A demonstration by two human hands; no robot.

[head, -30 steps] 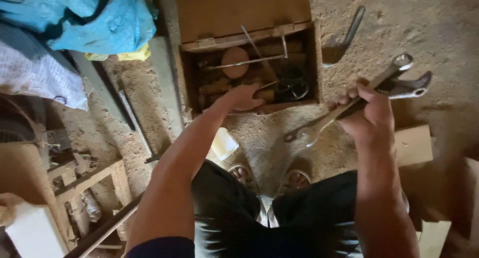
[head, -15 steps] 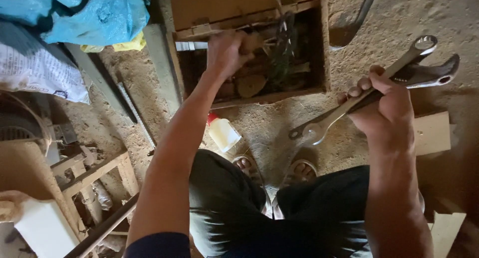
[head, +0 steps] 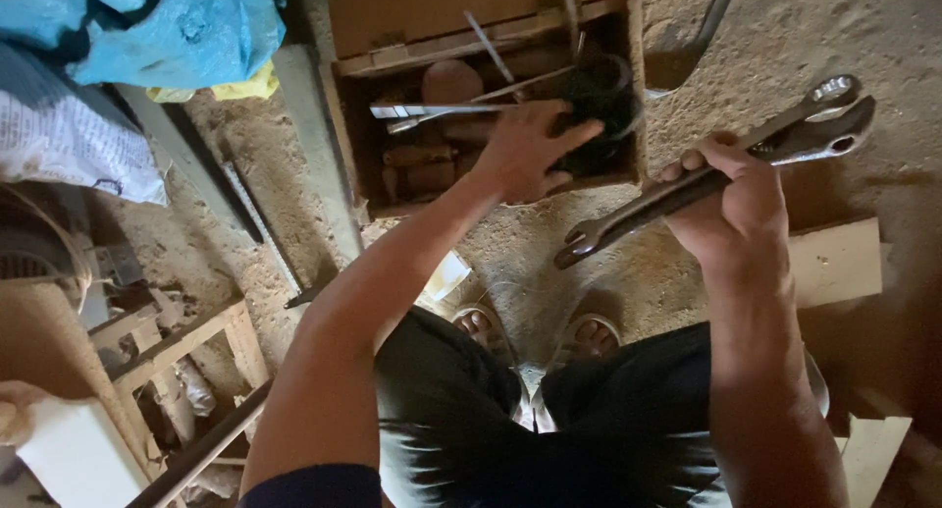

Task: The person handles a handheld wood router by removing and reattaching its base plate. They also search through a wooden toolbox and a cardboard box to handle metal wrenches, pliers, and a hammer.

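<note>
The right hand (head: 731,199) is closed firmly around the middle of 2 long metal wrenches (head: 716,169), held together as a bundle. Their ring ends point up to the far right and their open ends point down toward the left. Both wrenches are clear of the ground and well apart from the box.

The left hand (head: 530,155) reaches forward into the open wooden toolbox (head: 343,125), which sits on the sandy floor (head: 863,37) at the far centre. Its grip is loose: the fingers are spread over a dark coiled object (head: 599,106) on the right side of the box. Whether the fingers have closed on anything cannot be determined.

Status, as a judgement:
1. 2 wrenches are already out of the box and secured in the right hand.
2. The search of the box is in progress; a long flat metal tool (head: 432,110) and several rusty parts remain inside.
3. No item is yet lifted by the left hand.

A blue tarpaulin (head: 177,22) lies at the far left.
</note>
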